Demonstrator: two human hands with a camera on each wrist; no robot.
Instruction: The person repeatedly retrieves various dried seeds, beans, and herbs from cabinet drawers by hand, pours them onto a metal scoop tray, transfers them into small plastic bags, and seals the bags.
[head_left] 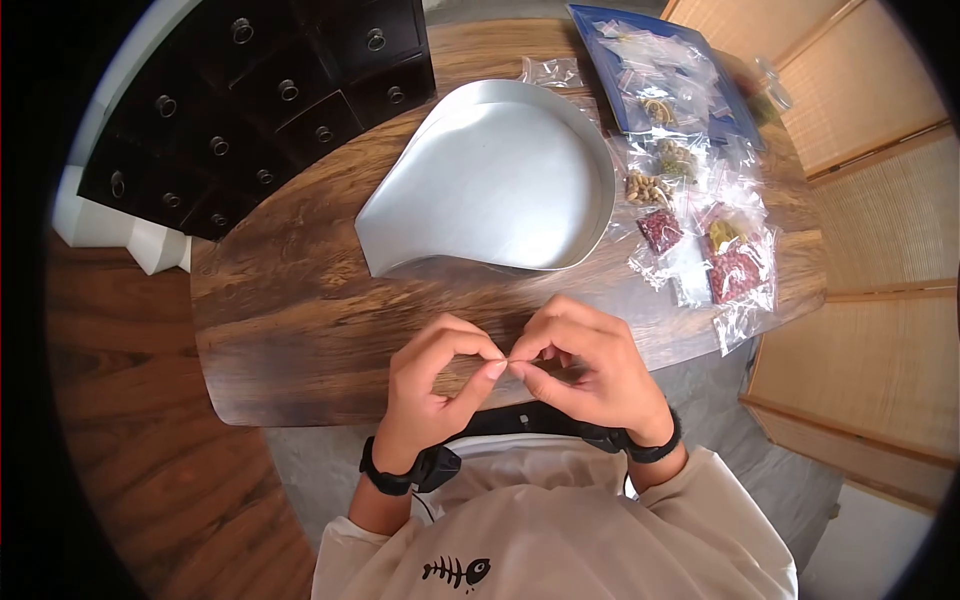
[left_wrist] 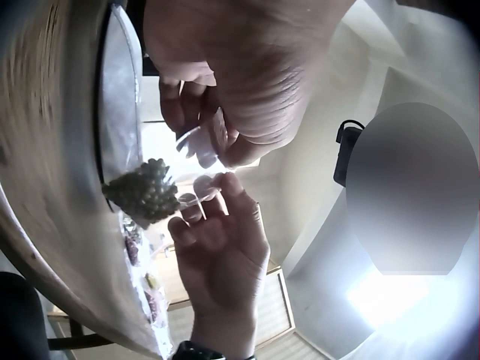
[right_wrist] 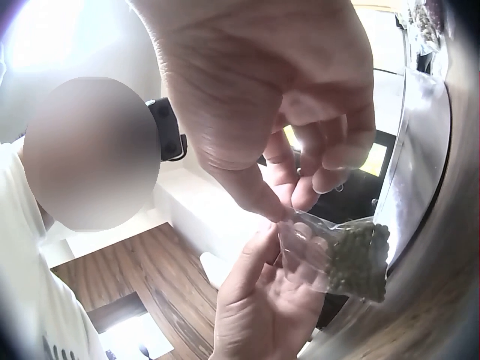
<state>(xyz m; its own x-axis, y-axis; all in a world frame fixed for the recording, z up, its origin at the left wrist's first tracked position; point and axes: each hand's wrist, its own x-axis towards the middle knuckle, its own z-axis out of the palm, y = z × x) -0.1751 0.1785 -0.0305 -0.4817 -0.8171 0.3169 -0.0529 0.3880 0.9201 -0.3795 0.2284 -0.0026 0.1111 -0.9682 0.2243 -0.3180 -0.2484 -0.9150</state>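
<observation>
A small clear bag of green beads or beans (right_wrist: pixel 360 259) hangs between the two hands in the right wrist view; the left wrist view shows the same green bag (left_wrist: pixel 142 193). My left hand (head_left: pixel 432 385) pinches the bag's top edge between thumb and fingers. Its fingertips nearly meet those of my right hand (head_left: pixel 590 370), which pinches the same edge. In the head view the hands hide nearly all of the bag. Both hands are held in front of the body, near the table's front edge.
A silver scoop-shaped tray (head_left: pixel 490 175) lies on the wooden table (head_left: pixel 290 330) beyond the hands. Several clear bags (head_left: pixel 735 270) and a blue folder (head_left: pixel 605 75) are at the right. A dark drawer cabinet (head_left: pixel 260 90) stands back left, a glass jar (head_left: pixel 775 95) back right.
</observation>
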